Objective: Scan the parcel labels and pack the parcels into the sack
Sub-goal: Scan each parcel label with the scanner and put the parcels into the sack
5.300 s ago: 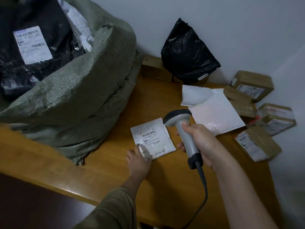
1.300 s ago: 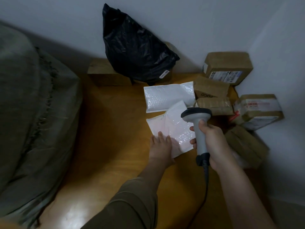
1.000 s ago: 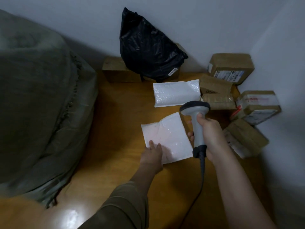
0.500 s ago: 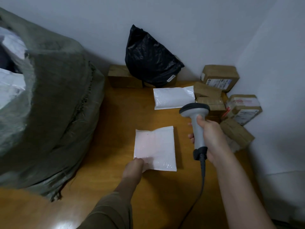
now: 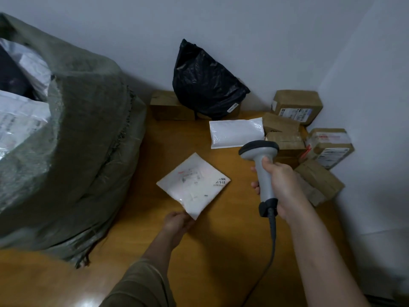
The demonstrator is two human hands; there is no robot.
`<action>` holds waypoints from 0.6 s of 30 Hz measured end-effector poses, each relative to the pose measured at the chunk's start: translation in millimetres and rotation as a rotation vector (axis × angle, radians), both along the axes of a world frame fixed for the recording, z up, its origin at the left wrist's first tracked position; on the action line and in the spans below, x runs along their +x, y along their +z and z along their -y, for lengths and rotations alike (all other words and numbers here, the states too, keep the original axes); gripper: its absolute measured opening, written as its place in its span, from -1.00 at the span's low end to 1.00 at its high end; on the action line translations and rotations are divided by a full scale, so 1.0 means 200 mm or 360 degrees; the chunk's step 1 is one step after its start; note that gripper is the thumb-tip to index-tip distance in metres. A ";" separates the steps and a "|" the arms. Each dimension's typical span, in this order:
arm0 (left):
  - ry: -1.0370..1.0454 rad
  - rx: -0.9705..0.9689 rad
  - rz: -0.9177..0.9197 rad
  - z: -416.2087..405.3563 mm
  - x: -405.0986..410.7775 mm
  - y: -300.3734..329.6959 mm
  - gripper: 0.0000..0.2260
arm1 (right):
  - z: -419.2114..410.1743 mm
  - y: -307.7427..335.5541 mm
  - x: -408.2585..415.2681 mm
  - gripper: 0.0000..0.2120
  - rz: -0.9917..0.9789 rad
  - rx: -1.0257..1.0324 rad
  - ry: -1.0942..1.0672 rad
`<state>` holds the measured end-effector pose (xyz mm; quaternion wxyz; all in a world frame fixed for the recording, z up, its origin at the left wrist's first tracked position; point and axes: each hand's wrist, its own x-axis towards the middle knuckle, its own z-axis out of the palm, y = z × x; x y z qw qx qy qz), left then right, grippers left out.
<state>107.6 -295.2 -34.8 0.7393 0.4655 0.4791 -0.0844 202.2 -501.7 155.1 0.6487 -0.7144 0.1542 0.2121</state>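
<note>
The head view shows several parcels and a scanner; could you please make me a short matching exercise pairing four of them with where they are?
Things:
1. white mailer with label
2. barcode scanner
3. black plastic bag
4. plain white mailer

Places:
A. propped against the back wall on a brown box
B. pinched at a corner by the left hand
C. lying flat on the table below the black bag
D. gripped in the right hand

Pairs: 1-B, 2-D, 3-A, 4-C

head-worn view, facing down, close over table (image 5: 155,147)
</note>
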 end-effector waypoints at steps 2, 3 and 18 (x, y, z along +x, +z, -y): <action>-0.0183 0.0450 -0.0292 -0.03 -0.01 -0.04 -0.93 | 0.00 -0.01 0.00 -0.66 -0.0014 -0.0016 0.0013; -0.0294 0.0754 -0.0416 -0.03 -0.01 -0.05 -0.84 | -0.01 -0.02 0.01 -0.65 -0.0025 -0.0026 0.0021; -0.2084 0.1605 -0.0149 0.03 0.02 -0.07 -0.33 | -0.10 -0.04 0.07 -0.62 -0.0086 -0.0101 0.0449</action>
